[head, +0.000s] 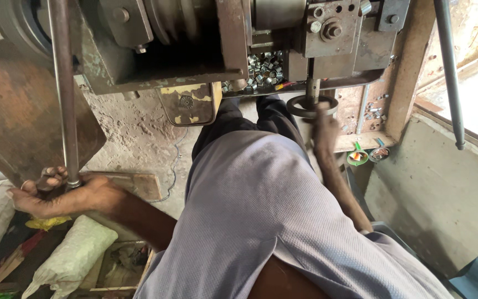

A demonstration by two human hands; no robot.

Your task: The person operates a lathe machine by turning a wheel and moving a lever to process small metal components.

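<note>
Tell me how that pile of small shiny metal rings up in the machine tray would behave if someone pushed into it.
The small metal rings lie loose in a heap, so a push would probably scatter them rather than move them together. They look short and round, so some would likely roll. Their bright, smooth surfaces suggest they could be slippery to pinch singly. Neither hand touches them now.

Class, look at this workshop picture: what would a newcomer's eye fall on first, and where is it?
The heavy rusty machine across the top, with a heap of small shiny metal rings in its tray. Below it, the left hand grips the foot of a long steel rod at left, while the right hand reaches up to a metal ring under the machine.
</note>
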